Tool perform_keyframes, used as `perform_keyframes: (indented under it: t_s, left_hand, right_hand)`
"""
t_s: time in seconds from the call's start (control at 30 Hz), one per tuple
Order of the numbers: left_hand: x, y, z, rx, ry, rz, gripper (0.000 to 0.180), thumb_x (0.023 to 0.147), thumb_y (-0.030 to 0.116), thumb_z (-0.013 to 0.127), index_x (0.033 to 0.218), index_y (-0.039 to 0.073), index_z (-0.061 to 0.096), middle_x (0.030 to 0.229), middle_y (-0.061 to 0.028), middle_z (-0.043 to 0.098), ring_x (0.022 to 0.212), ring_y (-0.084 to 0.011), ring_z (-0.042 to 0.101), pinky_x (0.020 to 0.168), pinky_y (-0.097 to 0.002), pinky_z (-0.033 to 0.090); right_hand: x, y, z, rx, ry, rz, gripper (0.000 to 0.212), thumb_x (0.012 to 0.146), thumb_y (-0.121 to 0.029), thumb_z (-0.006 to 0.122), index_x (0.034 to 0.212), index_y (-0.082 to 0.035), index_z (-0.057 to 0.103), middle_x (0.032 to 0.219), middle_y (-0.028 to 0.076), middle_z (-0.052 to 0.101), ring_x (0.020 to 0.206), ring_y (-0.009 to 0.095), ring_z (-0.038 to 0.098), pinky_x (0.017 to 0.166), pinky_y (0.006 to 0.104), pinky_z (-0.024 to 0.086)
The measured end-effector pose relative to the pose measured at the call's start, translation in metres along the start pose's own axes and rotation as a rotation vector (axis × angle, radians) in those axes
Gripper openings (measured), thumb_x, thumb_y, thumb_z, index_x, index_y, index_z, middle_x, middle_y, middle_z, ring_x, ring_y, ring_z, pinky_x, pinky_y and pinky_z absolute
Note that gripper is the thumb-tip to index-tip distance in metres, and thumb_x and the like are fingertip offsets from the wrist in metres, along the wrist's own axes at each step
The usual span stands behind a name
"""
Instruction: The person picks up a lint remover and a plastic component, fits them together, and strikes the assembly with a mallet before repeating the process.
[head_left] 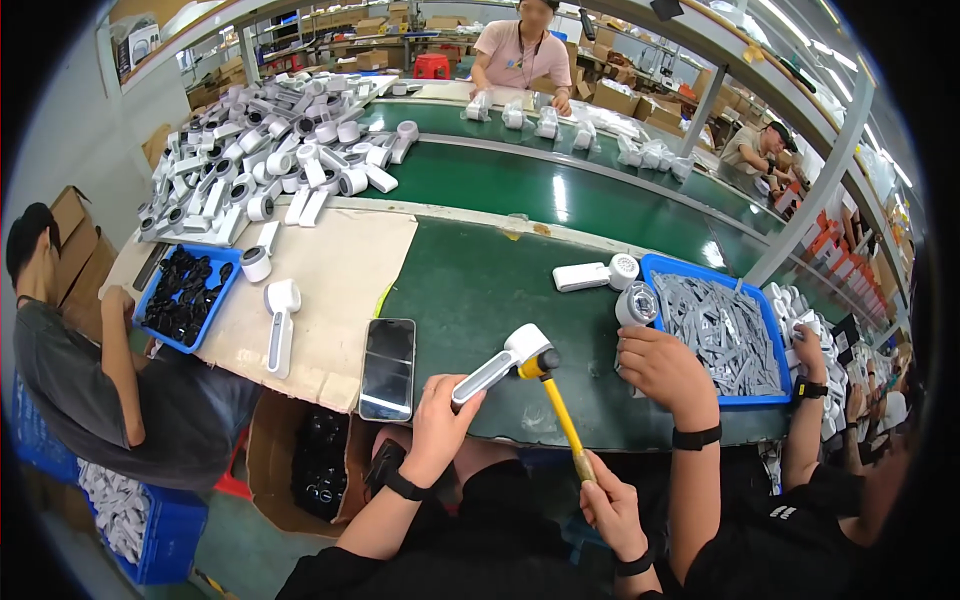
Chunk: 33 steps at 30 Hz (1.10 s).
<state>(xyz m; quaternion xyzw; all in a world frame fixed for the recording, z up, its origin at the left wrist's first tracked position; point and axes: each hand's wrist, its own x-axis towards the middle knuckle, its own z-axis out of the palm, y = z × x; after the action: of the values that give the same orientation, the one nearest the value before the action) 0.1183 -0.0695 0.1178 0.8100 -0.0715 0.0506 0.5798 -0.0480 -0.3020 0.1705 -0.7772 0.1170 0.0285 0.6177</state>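
Item, one white-and-grey handheld device (pixel 487 377) with a round head: it lay tilted above the green work surface (pixel 470 270), its lower end pinched between the thumb and curled fingers of the left hand (pixel 440 425). Item, one hammer (pixel 562 416), yellow-handled, its black-and-yellow head at the device's round head (whether the two touched could not be told; clock positions are read from this spot, twelve pointing away from the wearer). The right hand (pixel 613 512), at five o'clock, was closed around the lower end of the hammer's handle. Containers: at half past two, a blue tray (pixel 750 400) heaped with flat grey strips; between nine and ten, a second tray, also blue (pixel 209 308), of glossy black parts; at eight, an open cardboard box (pixel 270 450) with dark, shiny contents, and farther out, a blue crate (pixel 175 535) full of pale, elongated pieces. Loose stock: a phone (pixel 388 368) at nine; a large pile of white devices (pixel 260 150) at ten; a single white unit (pixel 585 275) at one; and at two, a co-worker's hand (pixel 668 368) against a round-headed piece (pixel 637 303). Bagged white units (pixel 547 122) stood at twelve, beyond the belt (pixel 480 185).
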Motion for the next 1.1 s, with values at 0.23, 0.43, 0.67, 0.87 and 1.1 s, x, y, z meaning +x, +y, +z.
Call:
perform_keyframes:
  t_s: [0.23,0.43,0.67,0.87,1.1]
  left_hand:
    - [0.002,-0.011,0.007,0.218,0.207,0.366,0.024,0.081,0.013,0.079,0.102,0.004,0.071,0.090,-0.0109,0.066,0.088,-0.0299,0.060,0.078,-0.0392,0.049]
    - [0.001,-0.013,0.011,0.085,0.200,0.252,0.024,0.081,0.015,0.079,0.100,0.004,0.070,0.089,-0.0113,0.066,0.086,-0.0309,0.060,0.080,-0.0412,0.048]
    - [0.002,-0.014,0.010,0.154,0.210,0.325,0.020,0.080,0.013,0.079,0.095,0.005,0.068,0.089,-0.0108,0.065,0.088,-0.0320,0.060,0.080,-0.0429,0.049]
    - [0.005,-0.025,0.014,0.140,0.204,0.347,0.020,0.077,0.012,0.081,0.091,0.004,0.068,0.088,-0.0102,0.066,0.087,-0.0317,0.060,0.080,-0.0417,0.047]
    - [0.002,-0.024,0.009,0.282,0.203,0.380,0.021,0.077,0.019,0.081,0.091,0.009,0.069,0.087,-0.0048,0.067,0.087,-0.0279,0.061,0.078,-0.0402,0.043]
  right_hand:
    - [0.014,-0.013,0.007,-0.224,0.003,-0.237,0.047,0.096,-0.005,0.061,0.142,0.001,0.052,0.077,0.011,0.058,0.066,0.014,0.054,0.065,0.0261,0.047]
    - [0.027,-0.010,0.003,-0.296,-0.037,-0.235,0.047,0.096,-0.006,0.063,0.141,0.001,0.053,0.079,0.014,0.059,0.066,0.018,0.056,0.067,0.0284,0.048]
    - [0.025,-0.022,0.007,-0.341,0.007,-0.302,0.046,0.095,-0.005,0.063,0.140,0.000,0.054,0.085,0.019,0.064,0.072,0.025,0.063,0.072,0.0310,0.051]
    - [0.031,-0.023,0.002,-0.474,-0.036,-0.323,0.045,0.095,-0.006,0.064,0.139,-0.002,0.055,0.089,0.021,0.066,0.077,0.034,0.066,0.074,0.0346,0.053]
    - [0.028,-0.026,0.002,-0.469,-0.061,-0.310,0.046,0.095,-0.007,0.064,0.139,-0.002,0.055,0.084,0.019,0.063,0.072,0.033,0.063,0.069,0.0354,0.051]
